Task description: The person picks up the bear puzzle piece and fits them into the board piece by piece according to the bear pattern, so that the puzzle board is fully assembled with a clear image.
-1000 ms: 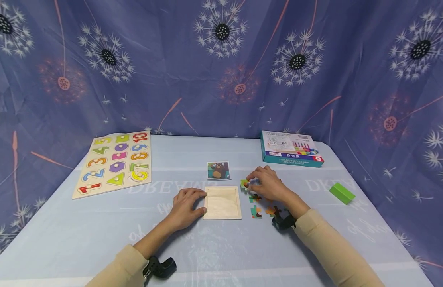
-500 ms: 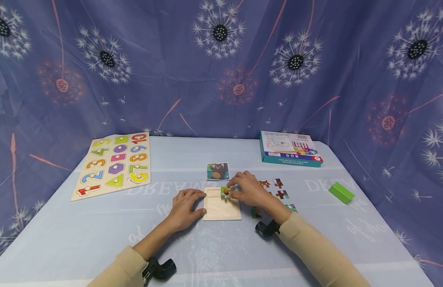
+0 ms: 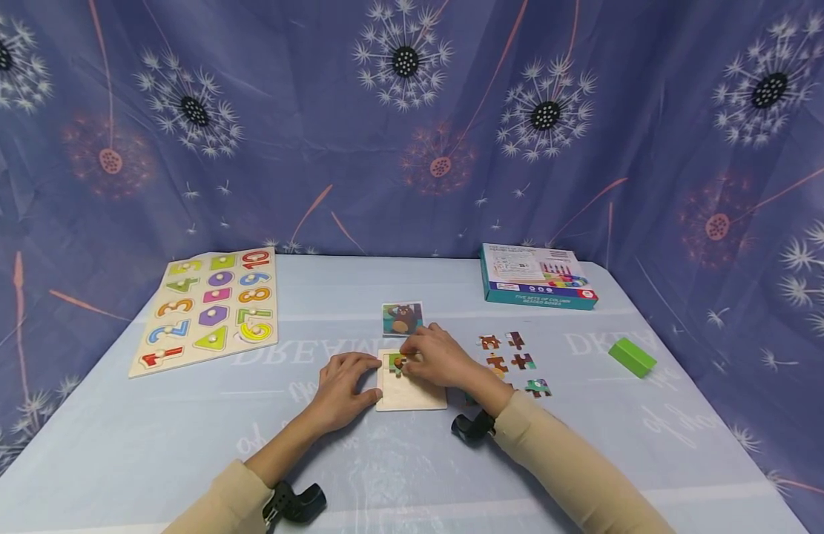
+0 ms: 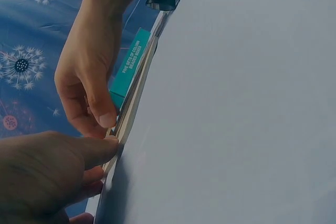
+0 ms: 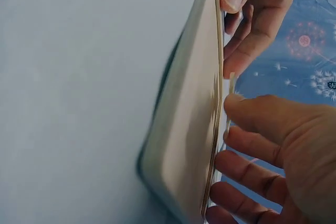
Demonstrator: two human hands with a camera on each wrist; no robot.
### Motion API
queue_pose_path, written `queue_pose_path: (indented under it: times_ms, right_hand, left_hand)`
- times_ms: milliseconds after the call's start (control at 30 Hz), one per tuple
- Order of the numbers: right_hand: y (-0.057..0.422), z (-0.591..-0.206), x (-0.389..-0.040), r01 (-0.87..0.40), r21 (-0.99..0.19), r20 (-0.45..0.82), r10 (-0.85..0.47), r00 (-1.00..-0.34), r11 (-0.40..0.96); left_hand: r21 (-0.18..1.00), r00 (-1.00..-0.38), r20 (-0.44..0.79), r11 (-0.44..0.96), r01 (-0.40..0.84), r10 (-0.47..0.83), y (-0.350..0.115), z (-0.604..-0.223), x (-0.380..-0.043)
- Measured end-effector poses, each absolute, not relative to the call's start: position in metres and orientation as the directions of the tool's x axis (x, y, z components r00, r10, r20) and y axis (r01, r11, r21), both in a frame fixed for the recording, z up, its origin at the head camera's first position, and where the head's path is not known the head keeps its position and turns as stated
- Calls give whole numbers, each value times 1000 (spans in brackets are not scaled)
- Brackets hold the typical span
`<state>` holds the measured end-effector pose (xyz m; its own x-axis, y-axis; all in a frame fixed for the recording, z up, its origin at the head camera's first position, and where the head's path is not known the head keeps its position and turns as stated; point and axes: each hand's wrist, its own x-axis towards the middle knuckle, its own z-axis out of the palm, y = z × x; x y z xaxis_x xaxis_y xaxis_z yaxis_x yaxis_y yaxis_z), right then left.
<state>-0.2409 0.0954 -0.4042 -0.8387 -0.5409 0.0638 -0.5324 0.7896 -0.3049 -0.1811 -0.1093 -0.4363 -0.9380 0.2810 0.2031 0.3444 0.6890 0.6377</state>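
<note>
The wooden puzzle tray [image 3: 412, 399] lies flat in the middle of the table, with a shallow square recess. At its left edge my left hand [image 3: 345, 386] holds it, thumb low and fingers higher up. My right hand [image 3: 440, 360] pinches a green and brown jigsaw piece [image 3: 394, 362] over the tray's upper left corner. In the right wrist view that piece [image 5: 231, 81] shows edge-on between thumb and fingers, close over the tray. Several loose jigsaw pieces [image 3: 522, 361] lie right of the tray, some hidden behind the right forearm.
A bear picture card [image 3: 402, 319] lies just beyond the tray. The wooden number board [image 3: 211, 311] is at the left, the teal-edged box [image 3: 538, 276] at the back right. A green block [image 3: 632, 357] sits far right.
My right hand has carried the jigsaw piece leftward from beside the tray to over its upper left corner. Several loose pieces have come into view behind it. My left hand stays at the tray's edge.
</note>
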Motion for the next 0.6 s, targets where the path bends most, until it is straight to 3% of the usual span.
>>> queue_pose_path:
  times_ms: [600]
  right_hand:
    - [90, -414, -242, -562, -193, 110, -551, -827, 805]
  left_hand:
    - [631, -935, 208, 691, 352, 285, -109, -436, -181]
